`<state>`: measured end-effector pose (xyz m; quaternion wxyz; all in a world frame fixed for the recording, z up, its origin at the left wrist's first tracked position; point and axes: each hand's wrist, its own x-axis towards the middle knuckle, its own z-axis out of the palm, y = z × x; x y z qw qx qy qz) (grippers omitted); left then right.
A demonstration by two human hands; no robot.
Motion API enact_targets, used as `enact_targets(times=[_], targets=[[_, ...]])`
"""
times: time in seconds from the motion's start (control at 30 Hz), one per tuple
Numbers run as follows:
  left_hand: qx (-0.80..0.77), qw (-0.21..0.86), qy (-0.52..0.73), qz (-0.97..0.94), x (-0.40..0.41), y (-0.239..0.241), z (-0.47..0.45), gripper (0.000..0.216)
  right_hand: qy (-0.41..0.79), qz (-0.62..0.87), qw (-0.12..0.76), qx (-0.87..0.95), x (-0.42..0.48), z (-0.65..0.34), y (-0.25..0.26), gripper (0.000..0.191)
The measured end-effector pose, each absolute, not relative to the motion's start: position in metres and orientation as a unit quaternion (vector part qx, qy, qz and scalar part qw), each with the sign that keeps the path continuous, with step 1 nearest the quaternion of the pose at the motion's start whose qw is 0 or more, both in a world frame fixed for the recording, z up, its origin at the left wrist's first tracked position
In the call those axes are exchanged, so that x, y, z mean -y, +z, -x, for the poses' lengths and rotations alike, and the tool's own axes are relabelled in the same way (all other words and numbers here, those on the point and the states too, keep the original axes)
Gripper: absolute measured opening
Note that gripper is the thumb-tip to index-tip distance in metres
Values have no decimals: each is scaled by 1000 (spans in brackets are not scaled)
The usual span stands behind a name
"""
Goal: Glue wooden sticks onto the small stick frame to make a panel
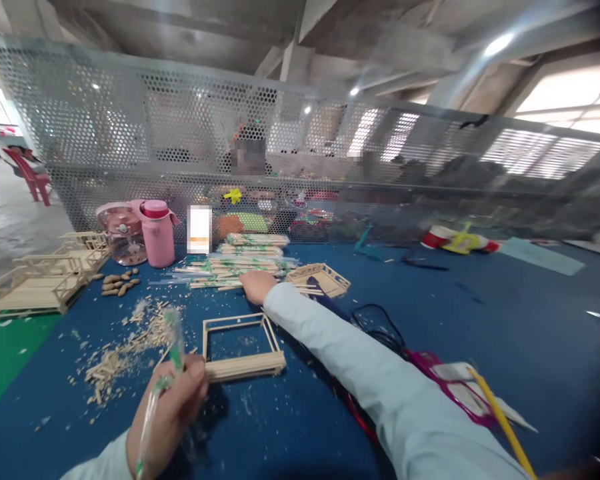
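Observation:
My left hand is closed on a clear plastic chopstick wrapper with green print, which sticks up above the fist and trails down over the wrist. Beside that hand lies a small rectangular frame built of wooden sticks, its near side filled in. My right hand reaches far forward onto a heap of chopsticks, some in green-printed plastic sleeves. Its fingers point away and are hidden, so their grip cannot be made out. A shallow stick-built tray sits just right of the heap.
Broken stick bits and peanuts lie at left, near stick-built models. Behind stand a pink flask and a clear jug. A perforated metal screen borders the table. Purple scissors and dark cords lie right.

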<state>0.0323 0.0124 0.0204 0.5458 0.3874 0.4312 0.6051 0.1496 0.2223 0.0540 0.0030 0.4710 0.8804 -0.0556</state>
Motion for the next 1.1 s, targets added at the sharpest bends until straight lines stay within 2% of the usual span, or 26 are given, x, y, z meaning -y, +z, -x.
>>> enact_targets(times=[0.07, 0.17, 0.27, 0.4, 0.47, 0.57, 0.63, 0.7, 0.87, 0.97, 1.1], targets=[[-466, 555, 590, -357, -13, 19, -34, 35, -55, -476, 28, -877, -227, -145, 40, 31], [-505, 543, 609, -280, -17, 23, -36, 48, -62, -475, 40, -877, -233, -147, 39, 31], [-467, 542, 669, -202, -24, 30, -35, 48, -77, -469, 21, -880, -230, -155, 54, 31], [-440, 504, 714, -209, -32, 38, -28, 50, -110, -441, -22, -891, -205, -172, 92, 27], [-443, 483, 723, -217, -36, 41, -24, 50, -141, -412, -28, -900, -182, -180, 112, 18], [-416, 474, 746, -214, -42, 49, -22, 45, -206, -360, -23, -910, -134, -187, 130, 17], [-393, 482, 752, -217, -43, 57, -24, 41, -254, -320, -4, -913, -102, -188, 129, 13], [-395, 494, 743, -218, -42, 64, -30, 42, -353, -294, 8, -888, -76, -187, 120, 13], [-401, 557, 695, -213, -32, 62, -52, 48, -438, -299, -89, -843, -51, -179, 90, 18], [-391, 601, 658, -230, -24, 55, -56, 44, -462, -270, -130, -834, -56, -180, 87, 22], [-390, 562, 680, -263, -13, 55, -54, 36, -439, -246, -216, -836, -75, -188, 104, 36]])
